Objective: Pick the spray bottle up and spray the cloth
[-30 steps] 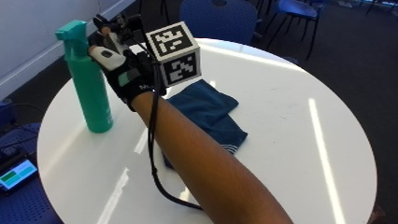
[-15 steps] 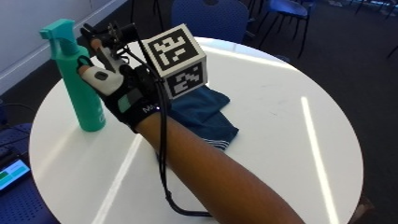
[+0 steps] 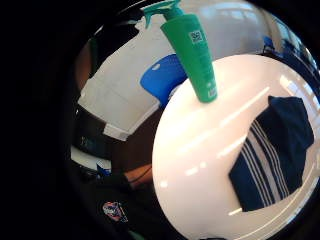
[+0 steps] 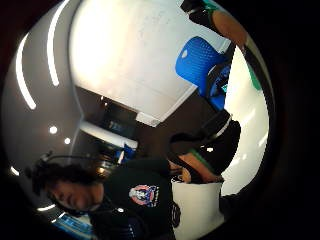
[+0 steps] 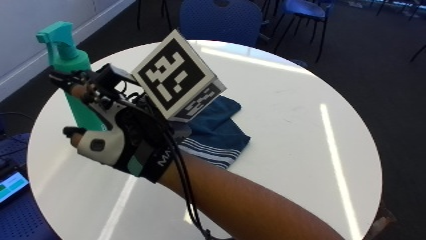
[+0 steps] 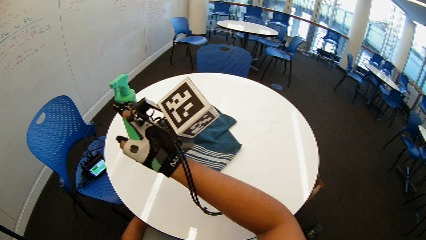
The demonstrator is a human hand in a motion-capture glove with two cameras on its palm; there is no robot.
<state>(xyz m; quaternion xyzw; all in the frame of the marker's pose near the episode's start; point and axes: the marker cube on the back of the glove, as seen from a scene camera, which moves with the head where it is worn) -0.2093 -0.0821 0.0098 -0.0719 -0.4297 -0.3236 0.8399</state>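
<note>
On the white round table (image 5: 286, 125) my gloved right hand (image 5: 116, 142) now sits just in front of the green spray bottle (image 5: 72, 75), nearer and lower than half a second ago, when it was alongside the bottle's neck. I read that as the reach nearly finished, with the grasp itself not yet made. The fingers look spread and only loosely bent toward the bottle; I cannot see them closed round it, and the little-finger palm view shows the bottle standing apart from the palm.

That bottle stands upright near the table's edge, a slim green cylinder with a teal trigger head and a small label high on its side. The dark blue cloth (image 5: 213, 127), white-striped at one end, lies rumpled just beside my wrist.
</note>
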